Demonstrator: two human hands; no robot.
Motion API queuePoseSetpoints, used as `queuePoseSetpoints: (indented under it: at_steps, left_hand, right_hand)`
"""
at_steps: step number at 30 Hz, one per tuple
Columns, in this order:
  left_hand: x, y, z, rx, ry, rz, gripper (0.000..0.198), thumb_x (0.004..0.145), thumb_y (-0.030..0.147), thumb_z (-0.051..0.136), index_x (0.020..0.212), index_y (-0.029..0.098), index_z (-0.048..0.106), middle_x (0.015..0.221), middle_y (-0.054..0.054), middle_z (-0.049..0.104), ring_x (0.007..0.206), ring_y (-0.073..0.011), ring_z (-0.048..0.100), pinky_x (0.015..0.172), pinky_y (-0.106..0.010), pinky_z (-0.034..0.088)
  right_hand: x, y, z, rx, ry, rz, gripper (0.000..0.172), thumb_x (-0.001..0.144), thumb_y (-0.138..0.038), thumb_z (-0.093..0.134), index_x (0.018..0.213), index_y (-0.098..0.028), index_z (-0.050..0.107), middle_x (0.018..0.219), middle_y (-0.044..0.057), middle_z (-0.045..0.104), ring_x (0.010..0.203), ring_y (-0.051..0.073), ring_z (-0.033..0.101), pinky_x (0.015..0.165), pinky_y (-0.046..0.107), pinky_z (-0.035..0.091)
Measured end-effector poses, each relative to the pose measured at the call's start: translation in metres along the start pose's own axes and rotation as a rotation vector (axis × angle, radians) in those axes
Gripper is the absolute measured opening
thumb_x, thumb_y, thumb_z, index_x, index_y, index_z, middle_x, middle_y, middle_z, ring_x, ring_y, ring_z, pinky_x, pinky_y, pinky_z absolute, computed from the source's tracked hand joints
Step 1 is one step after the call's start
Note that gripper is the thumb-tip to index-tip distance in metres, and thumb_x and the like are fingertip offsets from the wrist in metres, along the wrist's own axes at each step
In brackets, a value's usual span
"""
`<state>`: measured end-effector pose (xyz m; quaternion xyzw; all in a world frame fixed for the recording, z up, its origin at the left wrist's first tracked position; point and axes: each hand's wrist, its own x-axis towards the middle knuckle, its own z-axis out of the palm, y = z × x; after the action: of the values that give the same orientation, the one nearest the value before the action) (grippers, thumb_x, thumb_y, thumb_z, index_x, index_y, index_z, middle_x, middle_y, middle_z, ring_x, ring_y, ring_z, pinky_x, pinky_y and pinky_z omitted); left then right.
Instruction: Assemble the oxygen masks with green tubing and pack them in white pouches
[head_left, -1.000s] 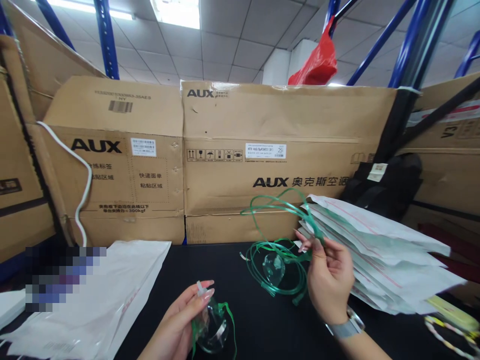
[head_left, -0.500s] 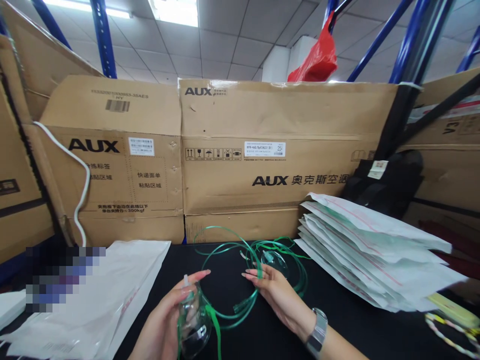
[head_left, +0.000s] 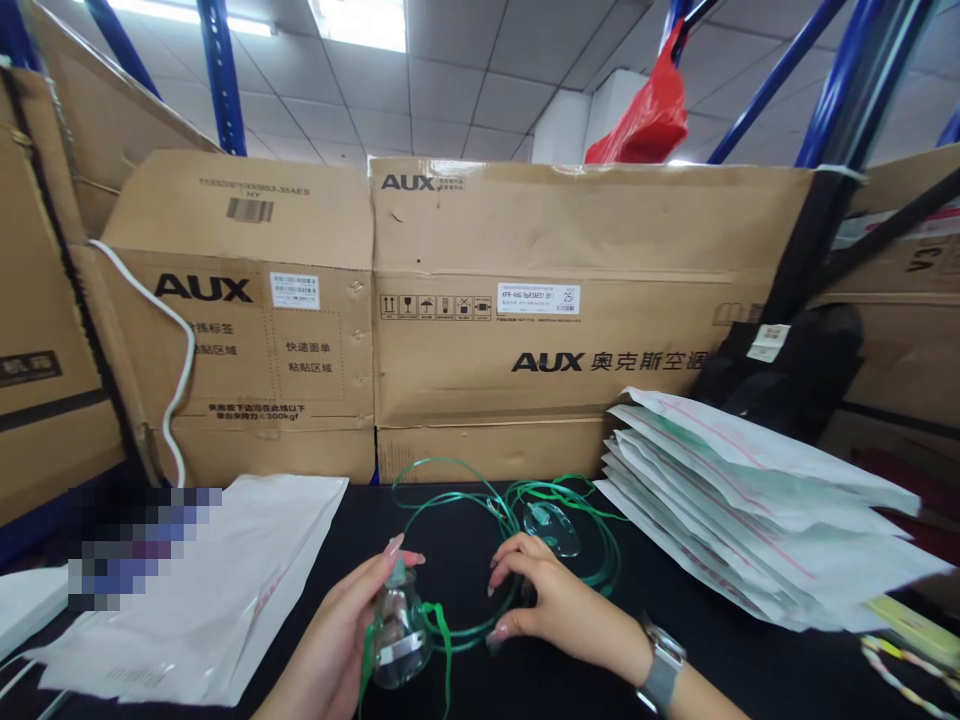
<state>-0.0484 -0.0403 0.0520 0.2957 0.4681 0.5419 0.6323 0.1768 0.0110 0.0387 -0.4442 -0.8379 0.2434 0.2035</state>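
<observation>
The green tubing (head_left: 450, 495) has come down onto the black table (head_left: 322, 535), seemingly freeing the right hand (head_left: 544, 590) — thumb and fingers now apart beside the loop — while the left hand (head_left: 349, 615) stays clasped around the clear mask (head_left: 403, 645).

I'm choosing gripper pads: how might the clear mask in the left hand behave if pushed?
The clear mask looks light, being a see-through shell. Its rounded body would probably rock or tip rather than slide flat. The green strap seems floppy, drooping from its side, and might trail.
</observation>
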Motion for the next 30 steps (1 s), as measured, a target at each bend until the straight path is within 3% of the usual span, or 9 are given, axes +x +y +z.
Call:
queuePoseSetpoints:
  at_steps: [3,7,10,16,21,24,30]
  left_hand:
    - [0.002,0.001,0.0,0.011,0.068,-0.023,0.038,0.062,0.049,0.066,0.082,0.017,0.069,0.077,-0.002,0.063,0.06,-0.0134,0.055,0.052,-0.023,0.041]
    - [0.007,-0.007,0.002,0.061,0.071,0.072,0.036,0.052,0.041,0.076,0.077,0.016,0.067,0.067,0.0,0.062,0.058,-0.0121,0.054,0.052,-0.02,0.039]
    - [0.014,-0.022,0.002,0.156,0.01,0.169,0.034,0.05,0.039,0.077,0.07,0.016,0.061,0.053,0.004,0.056,0.048,-0.009,0.047,0.044,-0.018,0.033]
    - [0.019,-0.039,-0.001,0.405,-0.222,0.26,0.028,0.055,0.038,0.074,0.063,0.017,0.058,0.05,0.007,0.048,0.042,-0.0064,0.035,0.039,-0.018,0.025]
    - [0.019,-0.036,-0.003,0.568,-0.144,0.312,0.028,0.056,0.041,0.072,0.071,0.017,0.072,0.062,-0.001,0.059,0.053,-0.0119,0.045,0.051,-0.024,0.033]
    - [0.022,-0.035,-0.005,0.523,-0.146,0.24,0.034,0.051,0.04,0.076,0.076,0.016,0.072,0.055,0.002,0.055,0.048,-0.0098,0.04,0.048,-0.023,0.03]
    - [0.028,-0.042,-0.008,0.472,-0.197,0.241,0.037,0.044,0.033,0.08,0.075,0.015,0.068,0.058,0.003,0.054,0.05,-0.0092,0.039,0.049,-0.022,0.032]
  right_hand:
    - [0.0,0.0,-0.007,0.014,-0.092,-0.023,0.032,0.055,-0.028,0.078,0.082,-0.02,0.062,0.099,0.002,0.051,0.099,0.018,0.048,0.089,0.029,0.038]
    - [-0.001,0.001,-0.009,0.003,-0.117,-0.037,0.024,0.061,-0.013,0.073,0.08,-0.019,0.059,0.096,0.002,0.052,0.095,0.016,0.05,0.087,0.028,0.039]
    - [-0.002,0.0,-0.003,-0.081,-0.074,-0.059,0.019,0.068,-0.01,0.065,0.081,-0.02,0.055,0.09,0.001,0.053,0.092,0.017,0.05,0.083,0.03,0.04]
    - [-0.006,-0.014,0.011,-0.245,-0.008,-0.17,0.011,0.08,-0.011,0.048,0.087,-0.019,0.051,0.085,0.003,0.055,0.08,0.017,0.051,0.071,0.028,0.042]
    - [-0.007,-0.021,0.014,-0.33,0.017,-0.279,0.013,0.085,-0.011,0.041,0.089,-0.017,0.052,0.082,0.004,0.056,0.077,0.016,0.051,0.067,0.026,0.042]
    - [-0.006,-0.021,0.015,-0.379,0.075,-0.326,0.016,0.087,-0.015,0.039,0.093,-0.019,0.054,0.086,0.005,0.056,0.079,0.017,0.05,0.066,0.027,0.043]
    - [-0.008,-0.02,0.017,-0.278,0.186,-0.259,0.019,0.08,-0.015,0.053,0.098,-0.02,0.051,0.1,0.007,0.049,0.091,0.019,0.049,0.077,0.03,0.044]
